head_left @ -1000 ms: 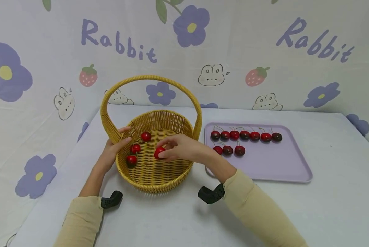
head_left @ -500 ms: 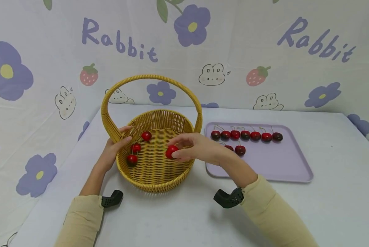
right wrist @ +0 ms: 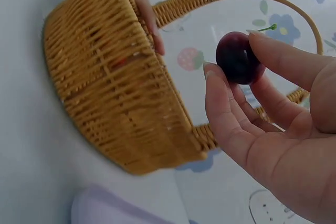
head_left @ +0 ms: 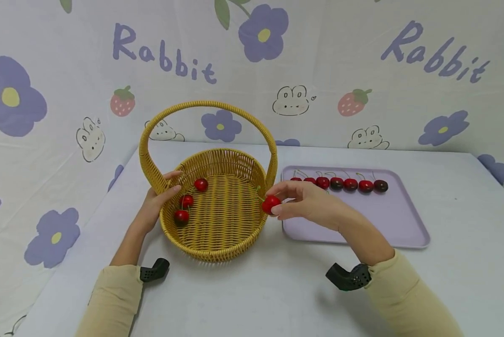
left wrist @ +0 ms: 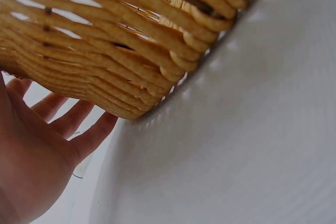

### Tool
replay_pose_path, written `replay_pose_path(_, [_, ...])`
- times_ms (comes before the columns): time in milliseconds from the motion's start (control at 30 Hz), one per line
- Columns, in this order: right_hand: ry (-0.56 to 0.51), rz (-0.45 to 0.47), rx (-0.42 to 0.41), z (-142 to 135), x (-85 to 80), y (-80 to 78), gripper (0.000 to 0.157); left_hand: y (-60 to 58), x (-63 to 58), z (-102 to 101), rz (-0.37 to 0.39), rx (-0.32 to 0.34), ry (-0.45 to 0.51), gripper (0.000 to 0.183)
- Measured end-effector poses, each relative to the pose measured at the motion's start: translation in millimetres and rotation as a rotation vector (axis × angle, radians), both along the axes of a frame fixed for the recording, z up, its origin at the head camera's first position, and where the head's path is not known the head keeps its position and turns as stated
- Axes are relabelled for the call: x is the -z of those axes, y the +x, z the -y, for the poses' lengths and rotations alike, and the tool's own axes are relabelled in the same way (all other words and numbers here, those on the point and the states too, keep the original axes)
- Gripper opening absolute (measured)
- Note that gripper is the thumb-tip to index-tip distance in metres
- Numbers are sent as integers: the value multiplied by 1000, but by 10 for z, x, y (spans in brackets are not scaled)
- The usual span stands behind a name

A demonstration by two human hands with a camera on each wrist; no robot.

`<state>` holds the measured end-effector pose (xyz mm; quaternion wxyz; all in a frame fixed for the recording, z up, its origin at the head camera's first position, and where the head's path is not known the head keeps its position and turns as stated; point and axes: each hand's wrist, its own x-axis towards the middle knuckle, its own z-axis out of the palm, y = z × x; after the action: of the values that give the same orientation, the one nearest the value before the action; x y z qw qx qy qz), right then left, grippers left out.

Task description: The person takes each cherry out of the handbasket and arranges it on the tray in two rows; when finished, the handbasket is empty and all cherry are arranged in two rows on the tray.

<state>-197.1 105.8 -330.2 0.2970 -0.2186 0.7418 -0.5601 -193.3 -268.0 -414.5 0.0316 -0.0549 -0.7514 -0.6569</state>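
Note:
A red cherry (head_left: 271,205) with a green stem is pinched between the thumb and fingertips of my right hand (head_left: 313,204), just over the right rim of the yellow wicker basket (head_left: 211,256). In the right wrist view the cherry (right wrist: 239,59) looks dark red. My left hand (head_left: 151,208) holds the basket's left rim at the foot of its tall handle, thumb over the edge. The left wrist view shows its fingers (left wrist: 89,135) against the outside of the weave. Inside the basket, toward its left, lie a rear cherry (head_left: 201,184), a middle cherry (head_left: 187,201) and a front cherry (head_left: 181,217).
Right of the basket lies a lilac tray (head_left: 378,229), with a row of several cherries (head_left: 350,184) along its far side. My right hand and forearm cover its left part. Behind the white table (head_left: 243,299) hangs a printed curtain (head_left: 319,56).
My right hand has carried the cherry rightward from inside the basket to its right rim, covering more of the tray's left cherries. The left hand and basket stay in place.

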Motion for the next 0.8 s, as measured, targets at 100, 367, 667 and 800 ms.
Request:
replay_pose_path(100, [7,-7,38,-136,26,-11,40,5,1,-5,2,-1,3,50])
replay_pose_path(367, [-27,23,113,-518,130,-66,40,8,-8,-6,0,-2,-2,50])
replay_pose_path(667, [-21,60,174,-878,263,-117,43,7,9,-2,-3,0,-6,50])
replay_pose_path(800, [-28,68,216,-1015,328,-151,42,0,21,10,-10,4,-7,51])
